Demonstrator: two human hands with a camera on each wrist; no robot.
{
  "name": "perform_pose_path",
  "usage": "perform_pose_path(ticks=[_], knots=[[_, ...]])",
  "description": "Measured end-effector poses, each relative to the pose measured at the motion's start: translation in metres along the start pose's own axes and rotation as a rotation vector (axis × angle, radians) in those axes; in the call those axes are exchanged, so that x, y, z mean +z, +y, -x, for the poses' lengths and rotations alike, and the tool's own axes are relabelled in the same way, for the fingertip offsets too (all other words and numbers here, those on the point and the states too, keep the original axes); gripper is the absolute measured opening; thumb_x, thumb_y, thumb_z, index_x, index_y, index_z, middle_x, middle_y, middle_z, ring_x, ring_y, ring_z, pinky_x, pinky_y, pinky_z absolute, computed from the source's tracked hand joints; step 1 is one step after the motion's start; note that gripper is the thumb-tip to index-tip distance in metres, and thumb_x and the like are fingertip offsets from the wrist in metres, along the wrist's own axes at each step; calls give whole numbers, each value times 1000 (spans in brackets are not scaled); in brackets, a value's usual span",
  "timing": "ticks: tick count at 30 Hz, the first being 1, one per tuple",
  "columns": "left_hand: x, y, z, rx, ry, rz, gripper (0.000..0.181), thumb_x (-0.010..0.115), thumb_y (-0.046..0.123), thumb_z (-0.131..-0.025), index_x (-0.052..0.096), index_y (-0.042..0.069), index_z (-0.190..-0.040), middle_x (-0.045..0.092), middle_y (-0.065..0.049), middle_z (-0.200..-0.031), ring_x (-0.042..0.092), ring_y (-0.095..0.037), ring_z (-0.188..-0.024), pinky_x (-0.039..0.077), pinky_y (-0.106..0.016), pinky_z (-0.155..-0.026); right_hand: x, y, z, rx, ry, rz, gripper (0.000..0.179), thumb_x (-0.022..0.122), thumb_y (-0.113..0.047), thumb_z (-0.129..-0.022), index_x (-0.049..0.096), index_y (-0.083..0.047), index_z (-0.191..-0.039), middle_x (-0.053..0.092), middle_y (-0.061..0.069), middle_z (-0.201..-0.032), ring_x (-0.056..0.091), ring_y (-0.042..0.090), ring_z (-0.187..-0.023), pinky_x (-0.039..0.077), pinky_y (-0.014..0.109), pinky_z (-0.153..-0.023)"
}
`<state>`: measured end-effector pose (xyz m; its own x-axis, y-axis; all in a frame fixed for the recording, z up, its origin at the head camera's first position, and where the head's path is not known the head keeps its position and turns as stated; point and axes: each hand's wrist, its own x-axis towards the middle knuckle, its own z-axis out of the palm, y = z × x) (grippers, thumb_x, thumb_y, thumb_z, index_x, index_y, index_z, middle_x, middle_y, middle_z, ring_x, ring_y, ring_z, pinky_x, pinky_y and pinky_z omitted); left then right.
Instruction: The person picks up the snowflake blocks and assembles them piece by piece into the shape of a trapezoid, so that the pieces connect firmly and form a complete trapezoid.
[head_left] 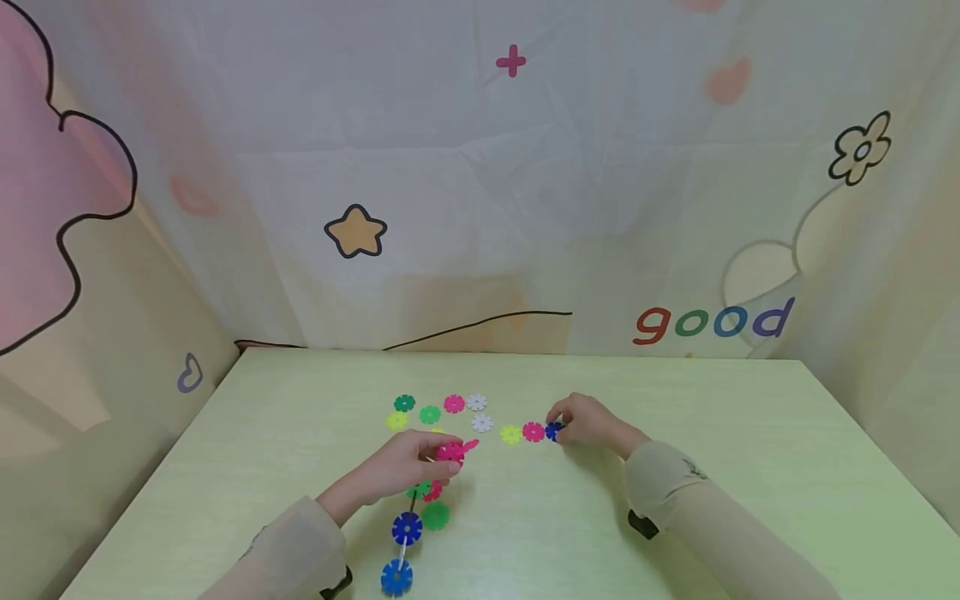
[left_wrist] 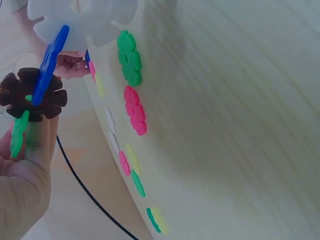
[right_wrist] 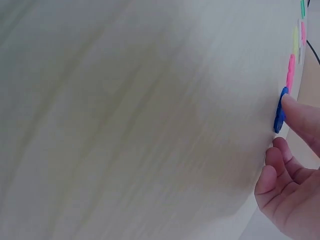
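In the head view my left hand [head_left: 408, 461] grips one end of a chain of slotted flower-shaped plastic discs, with a pink disc [head_left: 451, 452] between thumb and fingers. The chain hangs toward the near edge through a green disc and a brown disc [left_wrist: 47, 96] to a blue disc [head_left: 407, 528], a white disc [left_wrist: 82, 17] and a lighter blue disc [head_left: 396, 577]. My right hand [head_left: 588, 421] pinches a dark blue disc [right_wrist: 281, 111] at the tabletop, its thumb across the face. Beside it lie a pink disc [head_left: 533, 432] and a yellow disc [head_left: 511, 434].
Loose discs lie on the pale table [head_left: 712, 417]: a dark green disc [head_left: 404, 403], a white disc [head_left: 482, 423] and several others behind my left hand. A green disc [head_left: 435, 516] lies beside the chain. A printed curtain [head_left: 450, 183] hangs at the back and sides.
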<state>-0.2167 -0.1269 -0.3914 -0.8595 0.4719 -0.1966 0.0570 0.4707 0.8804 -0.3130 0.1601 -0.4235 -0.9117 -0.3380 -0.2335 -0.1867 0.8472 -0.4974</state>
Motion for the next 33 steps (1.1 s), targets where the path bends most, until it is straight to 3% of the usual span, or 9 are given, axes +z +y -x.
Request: perform_pose_path(ticks=[8, 15, 24, 30, 33], knots=[[2, -1, -1, 9, -14, -33, 51, 63, 34, -80, 51, 11, -124, 64, -6, -90, 60, -16, -78, 48, -26, -64, 0, 0, 4, 5, 6, -41, 19, 68, -4, -74, 58, -11, -89, 56, 5, -84, 49, 18, -77, 44, 34, -76], [3, 1, -1, 10, -28, -38, 53, 63, 36, -79, 51, 11, -124, 62, 0, -91, 58, -13, -80, 49, -27, -67, -2, 1, 18, -12, 44, -125, 14, 62, 2, -78, 55, -8, -85, 52, 5, -77, 47, 17, -68, 42, 24, -59], [10, 13, 1, 57, 7, -123, 45, 61, 31, -82, 54, 9, -121, 62, 2, -86, 52, -14, -76, 46, -23, -62, -12, -24, 45, -214, 21, -442, 10, 57, 1, -82, 54, -1, -91, 52, 10, -80, 55, 17, -65, 50, 30, -61], [17, 20, -1, 79, 38, -182, 40, 62, 28, -82, 57, 13, -119, 61, 4, -85, 51, -13, -76, 45, -21, -61, -13, -51, 65, -329, -43, -540, 11, 58, -1, -82, 54, 1, -93, 56, 14, -86, 58, 19, -69, 52, 39, -66], [19, 21, -2, 87, 51, -203, 39, 62, 28, -82, 57, 15, -118, 60, 5, -83, 50, -13, -76, 44, -20, -60, -11, -59, 70, -345, -66, -552, 11, 57, -2, -83, 54, 0, -94, 58, 14, -88, 59, 18, -71, 52, 35, -66]])
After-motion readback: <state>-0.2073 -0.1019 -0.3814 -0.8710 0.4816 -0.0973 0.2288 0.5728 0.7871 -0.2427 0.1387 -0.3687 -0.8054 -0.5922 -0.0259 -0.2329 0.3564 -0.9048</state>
